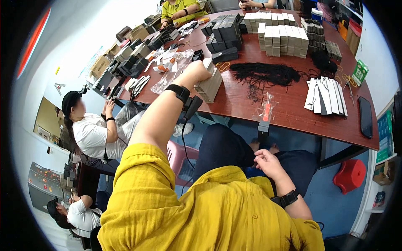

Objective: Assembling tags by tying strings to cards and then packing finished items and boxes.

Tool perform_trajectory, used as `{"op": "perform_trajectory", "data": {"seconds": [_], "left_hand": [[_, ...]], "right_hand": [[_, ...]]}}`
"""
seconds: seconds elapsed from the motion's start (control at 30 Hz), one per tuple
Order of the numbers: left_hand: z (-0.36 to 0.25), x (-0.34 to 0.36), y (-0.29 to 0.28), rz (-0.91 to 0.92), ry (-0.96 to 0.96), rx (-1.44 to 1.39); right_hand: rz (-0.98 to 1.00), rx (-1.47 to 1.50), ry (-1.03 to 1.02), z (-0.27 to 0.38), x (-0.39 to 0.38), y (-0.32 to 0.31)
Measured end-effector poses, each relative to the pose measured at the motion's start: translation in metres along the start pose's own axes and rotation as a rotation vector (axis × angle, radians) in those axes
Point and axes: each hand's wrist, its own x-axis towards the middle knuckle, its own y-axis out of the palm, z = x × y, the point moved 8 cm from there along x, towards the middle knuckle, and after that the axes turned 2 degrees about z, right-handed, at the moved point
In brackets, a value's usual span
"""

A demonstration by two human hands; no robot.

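My left hand [199,72] reaches to the table edge, fingers curled over a pale box [208,67] at the top of a stack of pale grey boxes [208,90]; its fingertips are partly hidden. My right hand [266,161] is down by my lap, empty, with fingers loosely bent and apart. Beyond it, a clear plastic bag with an orange strip [266,109] lies at the table edge above a small dark grey block [263,129]. A bundle of black cords [261,73], fanned white and black strips [324,94] and a black phone [365,117] are also on the table.
The wooden table [301,123] holds stacked dark boxes [224,33], white boxes [282,39] and crumpled plastic. A co-worker [90,131] sits at left, another [75,213] behind, others [178,10] opposite. A pink stool [180,152] and red stool [349,175] stand on the floor.
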Motion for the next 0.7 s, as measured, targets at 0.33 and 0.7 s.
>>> {"op": "perform_trajectory", "data": {"seconds": [0.33, 0.7], "left_hand": [[0.078, -0.003, -0.028, 0.047, -0.098, -0.045], [0.079, 0.008, 0.061, 0.080, 0.021, -0.182]], "right_hand": [[0.095, -0.143, 0.045, 0.003, 0.008, 0.018], [0.138, -0.144, 0.123, -0.018, 0.025, 0.037]]}}
